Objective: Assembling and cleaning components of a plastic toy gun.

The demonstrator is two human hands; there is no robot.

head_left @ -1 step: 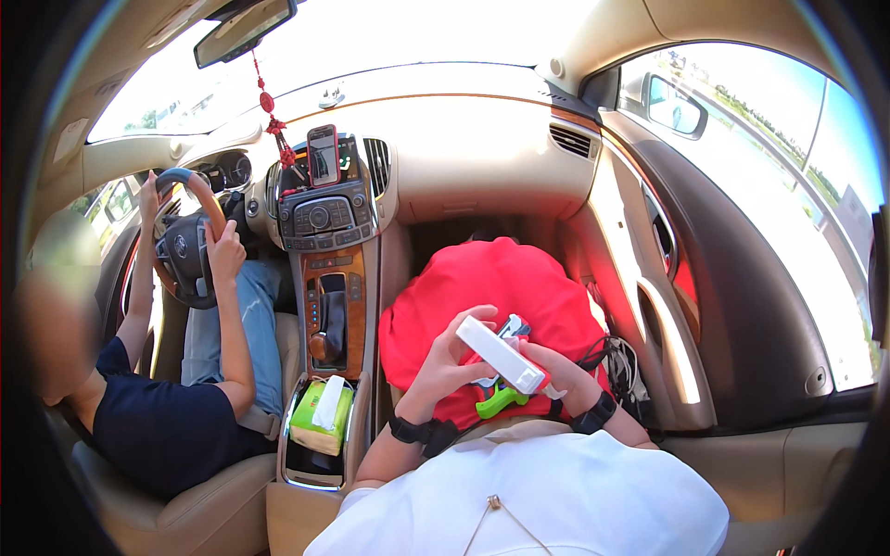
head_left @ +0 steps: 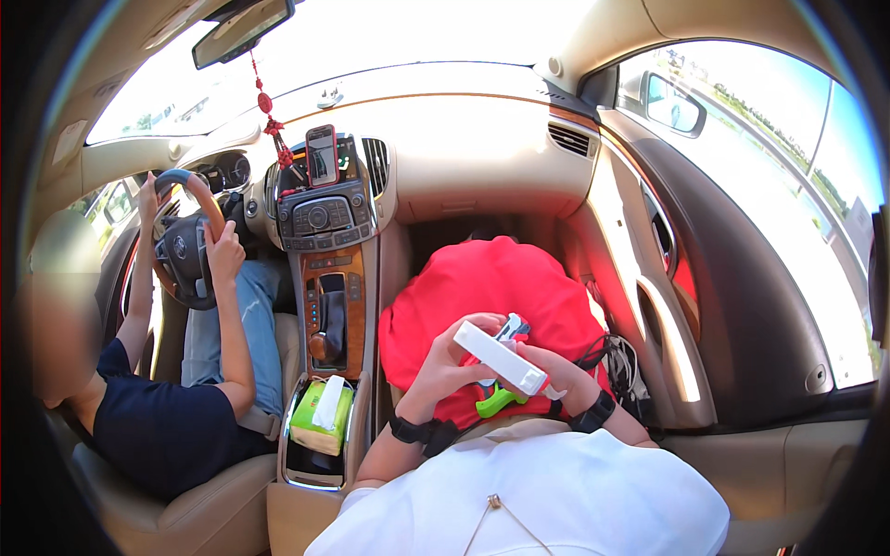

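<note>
Over my lap I hold a white oblong block or box [head_left: 501, 359], tilted down toward the right. My left hand [head_left: 443, 364] is closed around its left end, fingers over the far side and thumb beneath. Under and behind it is a multicoloured plastic thing, with a bright green curved part [head_left: 499, 401] below and a blue and grey part [head_left: 514, 327] above; its kind cannot be made out. My right hand [head_left: 562, 372] is closed at the right side, on the plastic thing, with its fingertips partly hidden by the white piece. Red cloth [head_left: 501, 278] covers my legs.
On the left a driver's hand [head_left: 225, 252] grips the steering wheel [head_left: 185, 250]. Between the seats stand a gear lever [head_left: 326, 338] and a green tissue pack [head_left: 322, 419]. A mounted phone [head_left: 322, 156] is ahead. Dark cables [head_left: 623, 371] lie by the door [head_left: 723, 250].
The white piece and my hands have shifted very slightly. The grip of both hands looks the same.
</note>
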